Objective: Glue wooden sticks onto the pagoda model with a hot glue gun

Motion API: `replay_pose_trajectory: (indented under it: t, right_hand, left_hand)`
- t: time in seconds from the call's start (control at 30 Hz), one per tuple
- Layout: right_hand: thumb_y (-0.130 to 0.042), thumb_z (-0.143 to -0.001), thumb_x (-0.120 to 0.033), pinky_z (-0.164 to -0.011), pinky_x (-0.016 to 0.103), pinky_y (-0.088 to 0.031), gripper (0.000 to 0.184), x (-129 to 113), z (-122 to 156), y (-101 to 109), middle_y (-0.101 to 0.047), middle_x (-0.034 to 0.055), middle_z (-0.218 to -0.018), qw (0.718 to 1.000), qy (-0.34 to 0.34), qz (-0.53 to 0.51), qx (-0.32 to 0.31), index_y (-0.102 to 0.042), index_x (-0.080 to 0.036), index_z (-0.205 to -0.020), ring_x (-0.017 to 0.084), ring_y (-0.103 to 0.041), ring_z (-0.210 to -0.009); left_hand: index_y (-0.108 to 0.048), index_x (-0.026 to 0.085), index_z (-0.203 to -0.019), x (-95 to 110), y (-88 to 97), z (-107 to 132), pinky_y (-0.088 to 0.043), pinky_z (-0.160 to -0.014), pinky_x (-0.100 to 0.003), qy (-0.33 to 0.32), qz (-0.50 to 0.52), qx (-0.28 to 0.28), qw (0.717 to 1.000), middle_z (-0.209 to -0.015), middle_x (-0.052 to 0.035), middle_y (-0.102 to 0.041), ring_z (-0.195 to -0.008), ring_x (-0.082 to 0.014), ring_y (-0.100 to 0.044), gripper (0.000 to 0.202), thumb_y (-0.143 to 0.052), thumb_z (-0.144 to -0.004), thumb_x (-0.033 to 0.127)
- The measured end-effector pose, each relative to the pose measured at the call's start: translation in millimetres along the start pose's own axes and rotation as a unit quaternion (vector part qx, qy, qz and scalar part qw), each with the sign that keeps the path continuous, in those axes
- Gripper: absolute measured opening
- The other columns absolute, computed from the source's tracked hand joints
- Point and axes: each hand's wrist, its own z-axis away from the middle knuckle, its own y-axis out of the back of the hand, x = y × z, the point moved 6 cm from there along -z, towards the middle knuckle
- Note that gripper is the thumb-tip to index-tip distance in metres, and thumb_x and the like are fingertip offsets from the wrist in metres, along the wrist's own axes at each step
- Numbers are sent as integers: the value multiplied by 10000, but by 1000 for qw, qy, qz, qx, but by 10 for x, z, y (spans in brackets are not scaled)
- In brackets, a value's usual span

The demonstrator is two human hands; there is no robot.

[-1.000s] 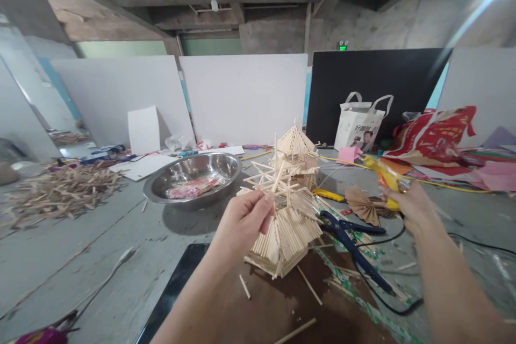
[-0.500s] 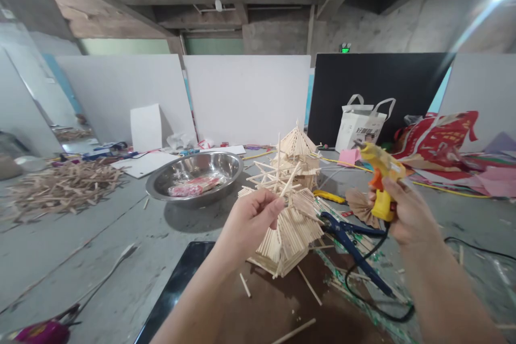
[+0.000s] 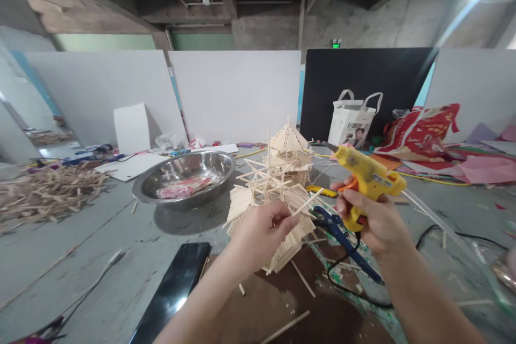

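Note:
My left hand (image 3: 262, 234) pinches a thin wooden stick (image 3: 308, 201) that slants up to the right, just in front of a tiered tower model (image 3: 278, 177) built of many wooden sticks. My right hand (image 3: 373, 220) grips a yellow hot-glue gun (image 3: 365, 174) with an orange trigger, its nozzle pointing left toward the stick and the model. The gun's black cord (image 3: 346, 274) trails down over the table.
A steel bowl (image 3: 185, 174) holding a red packet stands left of the model. A black phone (image 3: 173, 290) lies near my left arm. Blue-handled pliers (image 3: 342, 239) lie under my right hand. A heap of wood sticks (image 3: 48, 193) is far left; a white tote bag (image 3: 352, 121) and coloured paper (image 3: 423, 134) stand at the back right.
My right hand has lifted the glue gun from the table's right side and swung it left toward the model. My left hand has tipped the stick from upright to slanting right.

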Motion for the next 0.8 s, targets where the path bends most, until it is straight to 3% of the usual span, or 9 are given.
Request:
replay_pose_trajectory:
  t: [0.23,0.43,0.7,0.8]
  right_hand:
    - [-707,-574,-187,-439,199,-440,148,89,28,-23,-633,0,-737,999,-11,38,25,-602,-162,-675,71,-536,-496]
    - [-700,-575,-142,-671,235,-471,122,86,24,-42,-646,-14,-691,998,30,54,28,-620,-179,-658,112,-594,-686]
    - [-714,-550,-136,-639,230,-484,188,121,50,-31,-644,-20,-732,997,22,53,54,-610,-188,-697,102,-597,-632]
    - [-723,-545,-160,-537,216,-484,198,156,59,-41,-639,-11,-716,997,3,55,52,-616,-178,-711,99,-583,-568]
  left_hand:
    - [-512,166,-599,27,-85,-12,-263,-446,-204,-3,-36,-33,999,-517,24,-510,-457,-79,-398,215,-451,-762,293]
    - [-512,163,-603,34,-114,-11,-252,-433,-197,-17,-19,-20,999,-500,36,-479,-437,-66,-357,188,-463,-751,267]
    - [-536,158,-650,29,-48,-15,-274,-429,-192,-19,24,25,999,-511,27,-498,-450,-65,-377,179,-472,-754,290]
    - [-552,153,-666,28,-22,-17,-287,-420,-191,-18,43,49,998,-503,20,-515,-445,-67,-400,207,-475,-757,322]
